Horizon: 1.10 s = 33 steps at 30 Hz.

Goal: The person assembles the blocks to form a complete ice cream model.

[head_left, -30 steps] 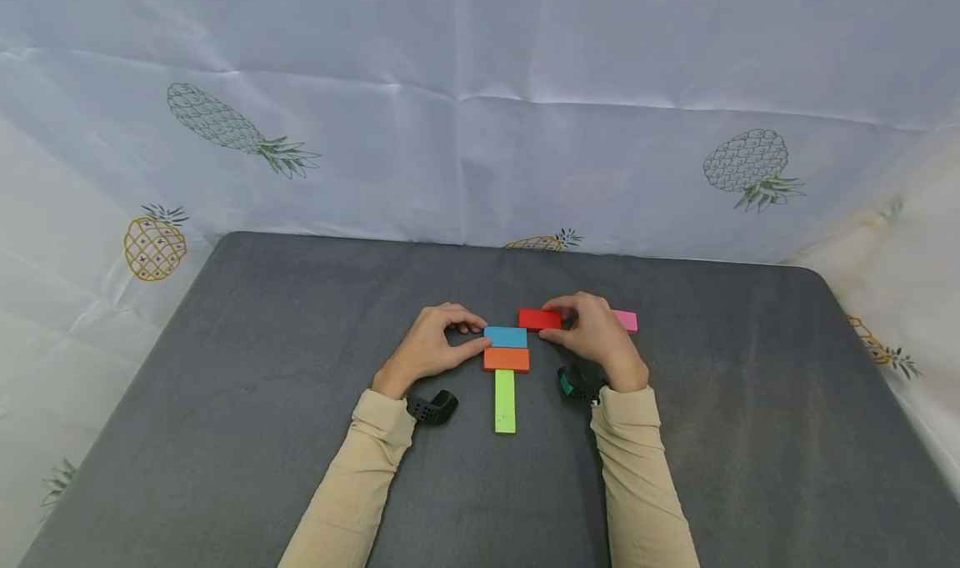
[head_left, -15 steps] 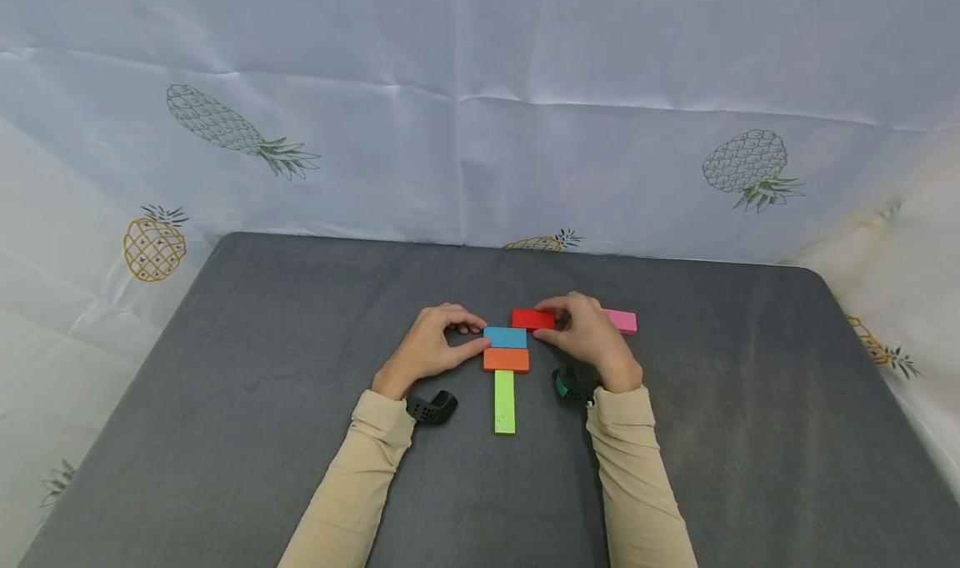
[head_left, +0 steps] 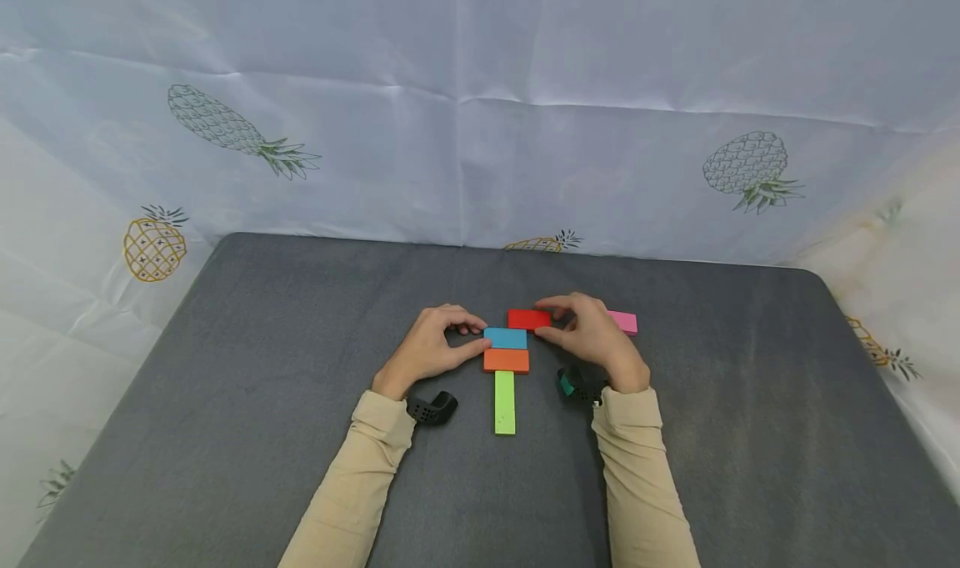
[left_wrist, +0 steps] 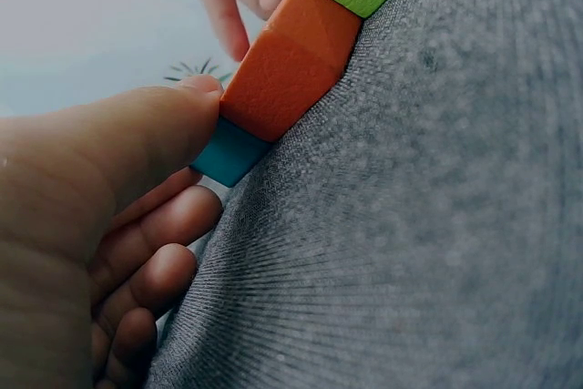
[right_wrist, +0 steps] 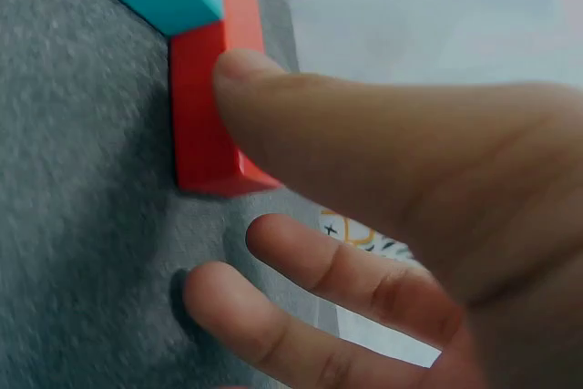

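Observation:
My right hand (head_left: pixel 592 334) pinches a red block (head_left: pixel 528 319) between thumb and fingers at its right part. In the right wrist view the thumb lies on the red block's near side, and its other end meets the blue block. At the left end of the blue block (head_left: pixel 506 339), my left hand (head_left: pixel 429 343) holds it with thumb in front and index finger behind. Directly below the blue block lies an orange block (head_left: pixel 506 360). A lime green block (head_left: pixel 505 403) stands lengthwise under the orange one, toward me. The red block sits behind the blue one, offset to the right.
A pink block (head_left: pixel 624 323) lies right of my right hand, partly hidden by it. Everything lies on a dark grey cloth-covered table (head_left: pixel 337 293). Behind it hangs a pale curtain (head_left: pixel 450 168) with pineapple prints. A black wrist camera (head_left: pixel 432 408) sits on my left wrist.
My right hand has slid the red block a little to the left, so it now overlaps more of the blue block's back edge. The left hand and the other blocks stay put.

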Each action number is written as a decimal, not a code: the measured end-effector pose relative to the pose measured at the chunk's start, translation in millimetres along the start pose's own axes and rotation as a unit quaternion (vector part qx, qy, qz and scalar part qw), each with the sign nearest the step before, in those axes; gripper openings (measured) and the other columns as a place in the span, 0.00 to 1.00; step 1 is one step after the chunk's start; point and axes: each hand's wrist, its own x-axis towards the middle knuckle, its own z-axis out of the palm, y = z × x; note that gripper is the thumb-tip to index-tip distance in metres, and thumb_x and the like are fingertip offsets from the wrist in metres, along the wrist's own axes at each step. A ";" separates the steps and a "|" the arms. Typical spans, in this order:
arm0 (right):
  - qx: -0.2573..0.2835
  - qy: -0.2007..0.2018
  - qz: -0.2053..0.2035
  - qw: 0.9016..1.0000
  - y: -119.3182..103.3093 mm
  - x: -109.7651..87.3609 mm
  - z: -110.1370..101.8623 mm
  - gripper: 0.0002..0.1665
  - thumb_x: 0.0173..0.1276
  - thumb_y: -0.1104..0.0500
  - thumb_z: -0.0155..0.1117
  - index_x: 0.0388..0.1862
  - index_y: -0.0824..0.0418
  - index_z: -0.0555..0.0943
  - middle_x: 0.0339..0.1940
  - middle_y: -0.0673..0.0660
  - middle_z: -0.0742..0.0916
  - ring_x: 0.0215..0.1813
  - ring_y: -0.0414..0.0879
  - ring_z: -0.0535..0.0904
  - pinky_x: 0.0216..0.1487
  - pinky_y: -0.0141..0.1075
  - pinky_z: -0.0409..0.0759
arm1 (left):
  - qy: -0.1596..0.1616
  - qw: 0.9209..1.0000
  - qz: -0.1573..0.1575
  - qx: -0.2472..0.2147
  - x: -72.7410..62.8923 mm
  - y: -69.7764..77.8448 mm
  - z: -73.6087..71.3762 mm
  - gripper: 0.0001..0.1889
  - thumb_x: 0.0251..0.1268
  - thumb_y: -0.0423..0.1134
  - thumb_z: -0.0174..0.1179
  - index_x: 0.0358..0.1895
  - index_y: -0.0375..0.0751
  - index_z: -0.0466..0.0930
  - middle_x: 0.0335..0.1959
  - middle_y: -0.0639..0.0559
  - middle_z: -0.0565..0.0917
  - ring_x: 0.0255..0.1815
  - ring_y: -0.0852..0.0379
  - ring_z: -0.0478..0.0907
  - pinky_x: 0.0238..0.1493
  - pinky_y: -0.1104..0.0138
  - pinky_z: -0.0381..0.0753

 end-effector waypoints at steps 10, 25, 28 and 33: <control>0.003 0.005 0.001 1.000 5.7 -0.6 -0.6 0.19 0.71 0.63 0.68 0.59 0.66 0.84 0.47 0.67 0.84 0.32 0.47 0.80 0.38 0.37 0.80 | -0.004 1.000 -0.008 0.000 -0.4 0.0 -0.1 0.11 0.61 0.41 0.74 0.45 0.43 0.91 0.36 0.51 0.88 0.38 0.60 0.80 0.44 0.68 0.79; 0.012 -0.007 -0.001 1.000 -1.6 4.9 4.6 0.19 0.72 0.62 0.68 0.60 0.66 0.84 0.42 0.63 0.85 0.25 0.43 0.74 0.31 0.34 0.74 | -0.005 1.000 -0.008 0.003 0.2 -0.3 -0.3 0.10 0.62 0.41 0.74 0.44 0.43 0.91 0.36 0.51 0.88 0.38 0.58 0.80 0.44 0.67 0.80; 0.016 -0.009 -0.004 1.000 -3.1 6.5 6.1 0.19 0.72 0.62 0.67 0.60 0.66 0.84 0.40 0.62 0.86 0.24 0.42 0.73 0.30 0.33 0.72 | -0.005 1.000 -0.011 0.002 0.0 0.1 -0.4 0.10 0.62 0.41 0.74 0.44 0.43 0.91 0.36 0.51 0.88 0.38 0.59 0.80 0.44 0.67 0.80; 0.017 -0.011 -0.014 1.000 -5.0 8.8 8.8 0.19 0.73 0.62 0.66 0.61 0.65 0.84 0.38 0.62 0.87 0.24 0.42 0.73 0.28 0.32 0.72 | -0.005 1.000 -0.013 0.004 0.1 0.2 -0.7 0.11 0.61 0.41 0.74 0.44 0.42 0.90 0.36 0.51 0.88 0.38 0.58 0.80 0.45 0.66 0.80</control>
